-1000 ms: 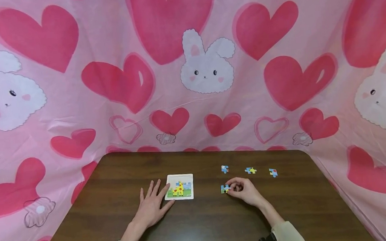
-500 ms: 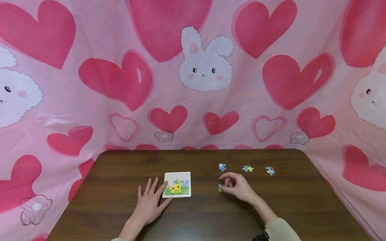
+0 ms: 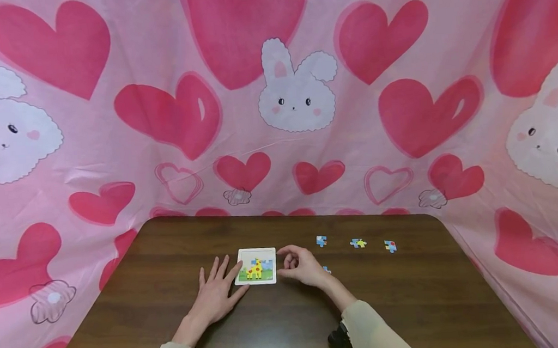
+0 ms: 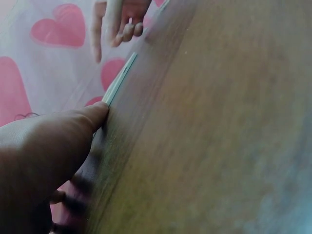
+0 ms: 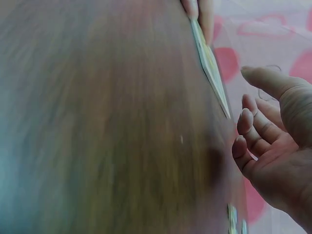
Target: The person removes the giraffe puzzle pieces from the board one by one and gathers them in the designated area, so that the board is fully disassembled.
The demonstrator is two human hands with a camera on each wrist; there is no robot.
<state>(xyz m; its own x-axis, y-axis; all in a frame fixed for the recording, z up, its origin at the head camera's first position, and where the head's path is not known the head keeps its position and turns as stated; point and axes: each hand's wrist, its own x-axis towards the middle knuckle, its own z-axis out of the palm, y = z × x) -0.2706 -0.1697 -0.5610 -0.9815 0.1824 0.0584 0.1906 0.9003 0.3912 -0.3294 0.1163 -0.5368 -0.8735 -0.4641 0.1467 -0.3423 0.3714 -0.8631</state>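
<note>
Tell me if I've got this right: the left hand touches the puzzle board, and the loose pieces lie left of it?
Not quite: the loose pieces lie right of the puzzle board, as the head view shows. The left hand does touch the board.

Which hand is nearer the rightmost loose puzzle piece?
Right. The right hand is left of the rightmost loose puzzle piece; the left hand is farther left, at the puzzle board.
</note>
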